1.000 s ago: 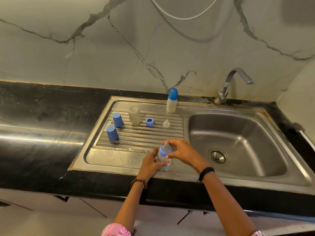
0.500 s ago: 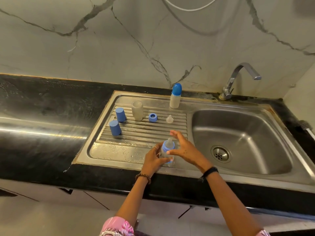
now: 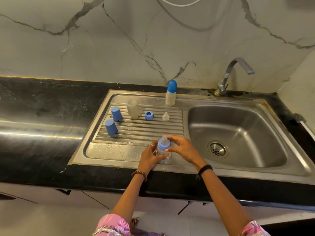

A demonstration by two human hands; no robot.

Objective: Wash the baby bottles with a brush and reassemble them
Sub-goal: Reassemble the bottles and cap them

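A dark bench [image 3: 42, 106] carries a steel sink [image 3: 247, 101] whose ribbed drainboard [image 3: 141, 128] sits left of the basin. On the ribs, from the left: two blue caps [image 3: 111, 127] [image 3: 116, 113] standing mouth down, an open clear bottle [image 3: 132, 109] upright, a blue collar ring [image 3: 149, 115], and a loose clear teat [image 3: 165, 116]. Behind them, on the flat rim near the wall, a capped bottle [image 3: 171, 93] stands upright.

At the drainboard's wet front edge, a person holds a small bottle [image 3: 163, 149] upright, its blue collar and clear teat on top. The left hand [image 3: 150, 155] wraps its curled fingers round the bottle's body from the left. The right hand [image 3: 183, 149] curls over from the right, thumb and fingertips gripping the blue collar.

Right of the hands lies the basin with its drain [image 3: 217, 149]; a tap [image 3: 233, 74] rises behind it. A brush handle [image 3: 301, 123] lies at the bench's far right edge.
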